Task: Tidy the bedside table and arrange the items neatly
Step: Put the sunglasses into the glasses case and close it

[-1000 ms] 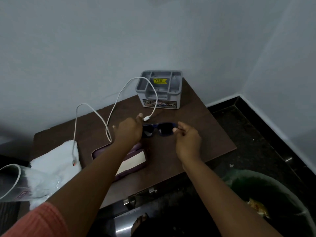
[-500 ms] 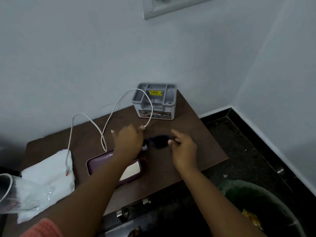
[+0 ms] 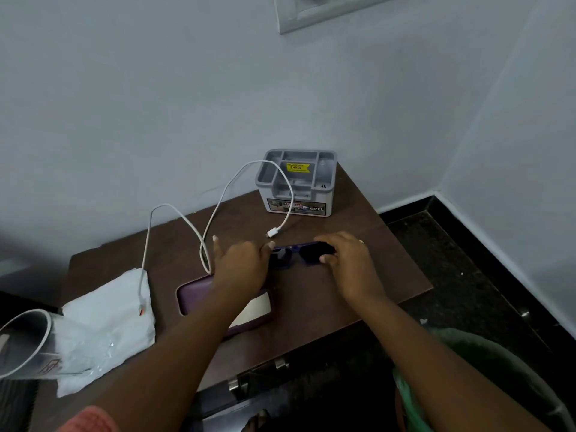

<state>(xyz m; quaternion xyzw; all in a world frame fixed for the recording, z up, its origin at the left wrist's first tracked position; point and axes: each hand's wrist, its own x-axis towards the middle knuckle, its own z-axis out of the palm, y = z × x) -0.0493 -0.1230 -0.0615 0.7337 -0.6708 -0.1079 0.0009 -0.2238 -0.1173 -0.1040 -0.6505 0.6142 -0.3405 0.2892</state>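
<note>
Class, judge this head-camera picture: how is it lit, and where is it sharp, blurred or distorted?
Head view: the light is soft and rather dim, with no glare; the grey organiser is sharp enough that its OPEL label can be read; the clear cup at the left edge looks stretched and soft from the wide lens; the sunglasses are dark and show little detail.

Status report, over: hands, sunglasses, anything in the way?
Left hand and right hand each grip one end of the blue sunglasses. White cable plug lies just behind them. Purple case under left forearm.
</note>
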